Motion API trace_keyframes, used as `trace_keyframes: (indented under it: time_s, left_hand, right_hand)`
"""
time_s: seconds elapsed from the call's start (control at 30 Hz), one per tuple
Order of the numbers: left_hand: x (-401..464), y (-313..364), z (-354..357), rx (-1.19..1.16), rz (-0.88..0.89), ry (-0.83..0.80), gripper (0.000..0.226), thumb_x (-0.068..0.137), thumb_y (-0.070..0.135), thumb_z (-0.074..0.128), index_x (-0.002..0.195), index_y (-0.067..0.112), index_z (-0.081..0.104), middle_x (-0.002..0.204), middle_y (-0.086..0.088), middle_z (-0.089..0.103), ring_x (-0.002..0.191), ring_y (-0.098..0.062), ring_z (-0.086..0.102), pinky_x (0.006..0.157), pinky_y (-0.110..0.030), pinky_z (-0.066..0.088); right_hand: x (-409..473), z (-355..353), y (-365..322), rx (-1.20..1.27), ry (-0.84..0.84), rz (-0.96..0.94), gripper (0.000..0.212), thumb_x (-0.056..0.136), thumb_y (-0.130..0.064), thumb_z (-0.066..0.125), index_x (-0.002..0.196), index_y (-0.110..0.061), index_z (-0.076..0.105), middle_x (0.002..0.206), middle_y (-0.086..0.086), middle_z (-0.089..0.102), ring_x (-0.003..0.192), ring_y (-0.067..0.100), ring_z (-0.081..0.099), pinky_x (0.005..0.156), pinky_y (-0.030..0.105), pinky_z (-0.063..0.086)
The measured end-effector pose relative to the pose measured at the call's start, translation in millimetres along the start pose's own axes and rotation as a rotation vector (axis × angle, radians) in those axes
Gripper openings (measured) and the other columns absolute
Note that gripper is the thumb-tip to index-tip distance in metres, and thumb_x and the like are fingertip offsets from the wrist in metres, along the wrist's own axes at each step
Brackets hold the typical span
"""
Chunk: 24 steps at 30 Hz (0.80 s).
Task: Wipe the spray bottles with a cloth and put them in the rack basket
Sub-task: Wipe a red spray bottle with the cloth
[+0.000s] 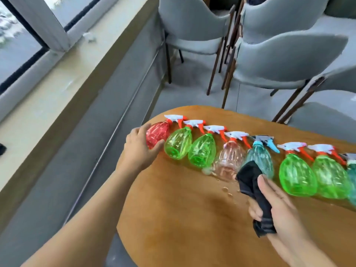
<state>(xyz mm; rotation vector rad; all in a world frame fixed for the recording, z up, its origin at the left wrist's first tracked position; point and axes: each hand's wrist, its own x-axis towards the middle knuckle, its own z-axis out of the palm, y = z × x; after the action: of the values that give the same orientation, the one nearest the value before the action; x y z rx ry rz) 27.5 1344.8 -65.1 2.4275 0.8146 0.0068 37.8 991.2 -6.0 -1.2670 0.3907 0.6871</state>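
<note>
Gripping red ribbed bottle (pixel 157 134), left hand (pixel 137 148); right hand (pixel 277 207) clutching black cloth (pixel 250 180).

Red bottle (pixel 157 134), green bottles (pixel 179 144), pale pink bottle (pixel 230 160), black cloth (pixel 252 182), orange-brown table (pixel 183 209)

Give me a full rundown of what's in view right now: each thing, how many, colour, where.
Red bottle: 1, far left end of the row, lying on the table.
Green bottles: 4; two next to the red one, two right of centre.
Pink bottle: 1, clear pink, middle of the row.
Teal bottles: 2; one behind the cloth, one cut off at the right edge.
Cloth: 1, black.
Water drops: several, on the table near the pink bottle.
Table: 1, brown wood.
Chairs: several, grey, behind the table.
Rack basket: not in view.
Left hand: grips the red bottle.
Right hand: holds the cloth.
</note>
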Motion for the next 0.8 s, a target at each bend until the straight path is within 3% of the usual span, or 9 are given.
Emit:
trace_keyframes:
  time_s: [0.17, 0.27, 0.33, 0.4, 0.47, 0.53, 0.67, 0.73, 0.8]
  left_hand:
    - [31.2, -31.1, 38.3, -0.095, 0.004, 0.059, 0.094, 0.075, 0.080, 0.065, 0.153, 0.031, 0.042, 0.140, -0.008, 0.061, 0.124, -0.030, 0.063, 0.106, -0.049, 0.052]
    - [34.9, -42.1, 46.8, -0.164, 0.031, 0.142, 0.079, 0.088, 0.060, 0.079, 0.152, 0.027, 0.047, 0.138, -0.005, 0.066, 0.123, -0.027, 0.064, 0.105, -0.041, 0.050]
    - [30.0, -46.6, 44.7, -0.216, 0.059, 0.216, 0.069, 0.093, 0.048, 0.079, 0.151, 0.023, 0.050, 0.138, -0.003, 0.066, 0.122, -0.025, 0.063, 0.102, -0.037, 0.047]
    - [19.5, -49.7, 40.3, -0.278, 0.106, 0.302, 0.064, 0.097, 0.045, 0.075, 0.151, 0.024, 0.050, 0.131, 0.001, 0.064, 0.115, -0.020, 0.059, 0.098, -0.034, 0.044]
    - [0.0, -47.5, 31.0, -0.349, 0.175, 0.370, 0.062, 0.099, 0.046, 0.073, 0.151, 0.024, 0.049, 0.126, 0.004, 0.062, 0.112, -0.017, 0.057, 0.098, -0.032, 0.043]
    - [-26.3, -44.6, 24.3, -0.409, 0.250, 0.433, 0.062, 0.099, 0.045, 0.074, 0.152, 0.024, 0.049, 0.127, 0.004, 0.063, 0.114, -0.019, 0.060, 0.100, -0.032, 0.044]
    - [-121.8, -27.1, 28.6, -0.528, 0.377, 0.450, 0.064, 0.095, 0.052, 0.076, 0.149, 0.031, 0.049, 0.127, 0.003, 0.067, 0.114, -0.022, 0.067, 0.105, -0.036, 0.052]
    - [-189.7, -8.6, 32.0, -0.568, 0.442, 0.411, 0.064, 0.094, 0.059, 0.074, 0.148, 0.036, 0.049, 0.125, 0.006, 0.069, 0.102, -0.015, 0.069, 0.094, -0.020, 0.056]
    - [-259.5, 10.5, 42.7, -0.575, 0.499, 0.367, 0.059, 0.098, 0.046, 0.074, 0.150, 0.027, 0.051, 0.125, 0.005, 0.067, 0.092, 0.000, 0.064, 0.076, 0.002, 0.043]
  right_hand:
    - [35.1, -23.2, 35.3, 0.034, -0.013, -0.138, 0.037, 0.067, -0.040, 0.092, 0.096, -0.022, 0.079, 0.070, 0.012, 0.047, 0.043, 0.016, 0.035, 0.039, 0.024, 0.030]
    - [39.1, -38.9, 52.5, -0.003, -0.076, -0.258, 0.074, 0.040, -0.065, 0.100, 0.099, -0.025, 0.081, 0.076, 0.003, 0.067, 0.041, 0.013, 0.037, 0.039, 0.020, 0.033]
    - [34.9, -50.7, 62.5, -0.019, -0.091, -0.324, 0.086, 0.045, -0.069, 0.097, 0.116, -0.023, 0.078, 0.104, 0.008, 0.078, 0.043, 0.012, 0.036, 0.041, 0.019, 0.031]
    - [26.7, -62.3, 71.7, 0.007, -0.073, -0.371, 0.076, 0.069, -0.057, 0.090, 0.131, -0.017, 0.072, 0.123, 0.018, 0.073, 0.044, 0.011, 0.035, 0.040, 0.017, 0.034]
    - [16.6, -76.2, 84.2, 0.040, -0.073, -0.385, 0.060, 0.083, -0.049, 0.073, 0.132, -0.016, 0.070, 0.099, 0.017, 0.071, 0.041, 0.011, 0.031, 0.035, 0.016, 0.034]
    - [1.7, -86.1, 98.1, -0.008, -0.081, -0.440, 0.056, 0.084, -0.052, 0.074, 0.131, -0.020, 0.071, 0.082, 0.020, 0.059, 0.042, 0.015, 0.022, 0.039, 0.017, 0.023]
    - [-59.5, -105.6, 136.1, -0.025, -0.089, -0.579, 0.055, 0.085, -0.059, 0.076, 0.124, -0.021, 0.073, 0.106, 0.024, 0.056, 0.048, 0.019, 0.024, 0.049, 0.032, 0.011]
    - [-96.4, -114.4, 153.0, 0.040, -0.072, -0.563, 0.050, 0.090, -0.053, 0.069, 0.126, -0.018, 0.072, 0.090, 0.021, 0.057, 0.044, 0.015, 0.032, 0.039, 0.021, 0.018]
    - [-131.2, -117.4, 164.8, 0.061, -0.032, -0.561, 0.045, 0.090, -0.050, 0.066, 0.124, -0.022, 0.071, 0.070, 0.012, 0.051, 0.046, 0.017, 0.033, 0.036, 0.020, 0.024]
